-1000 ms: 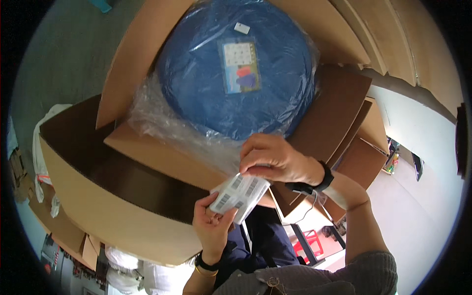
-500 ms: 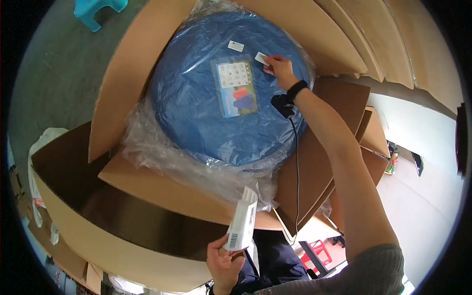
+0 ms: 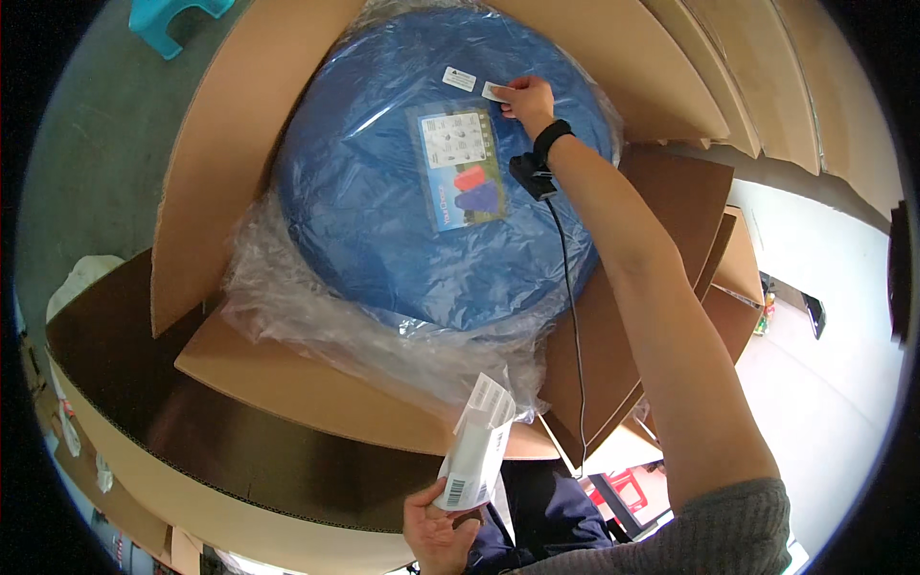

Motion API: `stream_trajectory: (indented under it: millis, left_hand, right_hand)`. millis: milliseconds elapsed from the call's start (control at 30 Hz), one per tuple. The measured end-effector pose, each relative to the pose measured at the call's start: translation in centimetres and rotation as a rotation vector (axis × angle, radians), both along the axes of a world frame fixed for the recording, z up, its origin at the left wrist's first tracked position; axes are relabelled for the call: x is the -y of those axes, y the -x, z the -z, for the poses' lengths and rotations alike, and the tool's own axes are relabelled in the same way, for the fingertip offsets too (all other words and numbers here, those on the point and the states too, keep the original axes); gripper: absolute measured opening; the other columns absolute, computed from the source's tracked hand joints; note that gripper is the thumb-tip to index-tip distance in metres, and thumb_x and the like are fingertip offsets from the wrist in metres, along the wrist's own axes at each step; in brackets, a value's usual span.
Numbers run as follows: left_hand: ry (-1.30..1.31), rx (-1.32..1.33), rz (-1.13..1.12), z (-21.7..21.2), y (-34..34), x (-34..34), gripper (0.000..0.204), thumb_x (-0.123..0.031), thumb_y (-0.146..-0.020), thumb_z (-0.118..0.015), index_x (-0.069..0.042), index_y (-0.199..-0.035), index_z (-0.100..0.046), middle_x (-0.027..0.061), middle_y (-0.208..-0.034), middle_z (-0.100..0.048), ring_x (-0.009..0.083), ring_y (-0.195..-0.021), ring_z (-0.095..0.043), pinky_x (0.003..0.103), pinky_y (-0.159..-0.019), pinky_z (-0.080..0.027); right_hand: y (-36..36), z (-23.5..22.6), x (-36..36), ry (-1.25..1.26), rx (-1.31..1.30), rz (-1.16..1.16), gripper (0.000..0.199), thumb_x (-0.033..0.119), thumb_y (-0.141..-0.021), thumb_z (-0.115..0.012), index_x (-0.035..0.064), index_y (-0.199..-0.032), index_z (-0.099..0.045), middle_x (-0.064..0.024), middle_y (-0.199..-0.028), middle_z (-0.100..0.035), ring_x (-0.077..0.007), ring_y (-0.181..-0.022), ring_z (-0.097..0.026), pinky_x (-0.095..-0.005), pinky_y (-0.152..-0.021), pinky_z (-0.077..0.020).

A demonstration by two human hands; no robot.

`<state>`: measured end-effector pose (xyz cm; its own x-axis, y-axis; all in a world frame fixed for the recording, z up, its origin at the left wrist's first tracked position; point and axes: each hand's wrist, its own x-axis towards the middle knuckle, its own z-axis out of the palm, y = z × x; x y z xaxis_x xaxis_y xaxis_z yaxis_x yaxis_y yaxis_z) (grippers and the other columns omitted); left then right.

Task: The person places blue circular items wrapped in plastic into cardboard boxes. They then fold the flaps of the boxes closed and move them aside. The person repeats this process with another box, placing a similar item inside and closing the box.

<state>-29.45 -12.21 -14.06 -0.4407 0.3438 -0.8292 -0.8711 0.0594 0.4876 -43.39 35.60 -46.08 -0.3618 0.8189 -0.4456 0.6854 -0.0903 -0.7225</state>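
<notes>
A big round blue cushion-like item [image 3: 374, 220] wrapped in clear plastic lies in an open cardboard box. Near its far side, my right hand [image 3: 529, 101] pinches a small white label [image 3: 496, 92] against the plastic. Another white label [image 3: 459, 79] sits on the wrap just left of it. A printed card with pictures [image 3: 462, 168] lies flat below the labels. My left hand [image 3: 439, 529], close to my body, grips a bent stack of white label sheets [image 3: 476, 450] with barcodes. A black device with a cable [image 3: 532, 176] hangs at my right wrist.
Raised box flaps [image 3: 225, 163] surround the blue item. Folded cardboard [image 3: 661, 230] stands on the right, with more sheets of cardboard [image 3: 757, 67] behind. A turquoise stool [image 3: 171, 21] is on the floor at far left. A red stool [image 3: 623, 491] shows at lower right.
My right hand has moved slightly left and away from me with the label, bringing it closer to the other one. My left hand still holds the label sheets, slightly lower.
</notes>
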Motion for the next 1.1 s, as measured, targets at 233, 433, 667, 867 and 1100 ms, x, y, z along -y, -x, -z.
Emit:
stream_trajectory:
  millis: [233, 433, 667, 867, 1100]
  left_hand:
    - [0.12, -0.084, 0.109, 0.1, 0.2, -0.5, 0.051, 0.001, -0.076, -0.06, 0.005, -0.121, -0.036, 0.0162, -0.112, -0.055, 0.0209, -0.099, -0.057, 0.032, -0.086, -0.046]
    - [0.108, -0.096, 0.056, 0.4, 0.7, -1.6, 0.05, 0.016, -0.072, -0.053, 0.005, -0.117, -0.035, 0.0201, -0.111, -0.054, 0.0239, -0.1, -0.057, 0.033, -0.083, -0.051]
    - [0.087, -0.143, 0.064, 0.4, 0.4, -1.5, 0.045, 0.011, -0.077, -0.056, 0.005, -0.118, -0.037, 0.0179, -0.111, -0.053, 0.0219, -0.104, -0.055, 0.037, -0.087, -0.05]
    - [0.018, -0.202, 0.11, 0.6, 0.1, -1.6, 0.046, 0.009, -0.077, -0.055, 0.005, -0.119, -0.037, 0.0168, -0.113, -0.052, 0.0218, -0.103, -0.056, 0.036, -0.087, -0.05]
    - [0.08, -0.235, 0.095, 0.1, -0.8, -1.8, 0.044, 0.01, -0.075, -0.054, 0.006, -0.116, -0.039, 0.0172, -0.113, -0.053, 0.0216, -0.103, -0.056, 0.035, -0.087, -0.05]
  right_hand:
    - [-2.1, -3.6, 0.6, -0.507, 0.604, -0.331, 0.068, 0.053, -0.066, -0.071, -0.001, -0.103, -0.052, -0.0192, -0.095, -0.065, -0.0319, -0.089, -0.064, -0.0418, -0.075, -0.0499]
    - [-16.9, -5.8, 1.3, -0.44, 0.514, -0.087, 0.067, 0.047, -0.067, -0.074, -0.0032, -0.104, -0.05, -0.0207, -0.095, -0.063, -0.0349, -0.091, -0.061, -0.0421, -0.078, -0.048]
    - [-25.6, -4.7, 10.6, 0.284, 0.189, 0.192, 0.079, 0.046, -0.064, -0.079, -0.0098, -0.111, -0.047, -0.0183, -0.102, -0.06, -0.0262, -0.094, -0.059, -0.0335, -0.075, -0.0487]
    - [-25.2, -2.4, 10.2, 0.159, 0.302, 0.238, 0.086, 0.046, -0.062, -0.079, -0.0136, -0.113, -0.044, -0.019, -0.102, -0.059, -0.0219, -0.086, -0.06, -0.03, -0.064, -0.0504]
    - [-24.2, -9.3, 12.0, 0.796, -0.487, 0.526, 0.069, 0.035, -0.073, -0.075, -0.0067, -0.12, -0.045, -0.0152, -0.118, -0.056, -0.025, -0.103, -0.057, -0.0382, -0.084, -0.0493]
